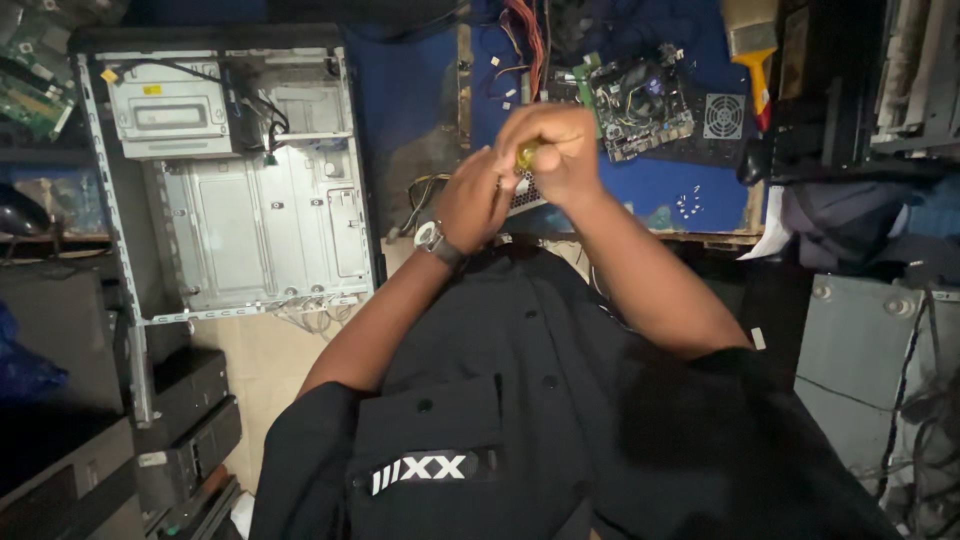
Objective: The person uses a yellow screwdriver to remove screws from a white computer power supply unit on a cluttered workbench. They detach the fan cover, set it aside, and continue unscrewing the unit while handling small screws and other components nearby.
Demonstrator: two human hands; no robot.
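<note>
My right hand [560, 150] is closed around a yellow-handled screwdriver [526, 154], of which only a bit of the handle shows between the fingers. My left hand [474, 198], with a watch on the wrist, is curled close against it, over a small metal part with a vent grille [524, 192] that is mostly hidden. Whether the left hand grips that part I cannot tell. Both hands hover over the blue-topped workbench [660, 185], in front of my dark shirt.
An open computer case [240, 180] lies on its side at the left. A green circuit board [640, 100] and a small fan [723, 115] sit on the bench, with loose screws [688, 203], wires [525, 35] and a brush [755, 55]. Dark equipment stacks stand at the lower left.
</note>
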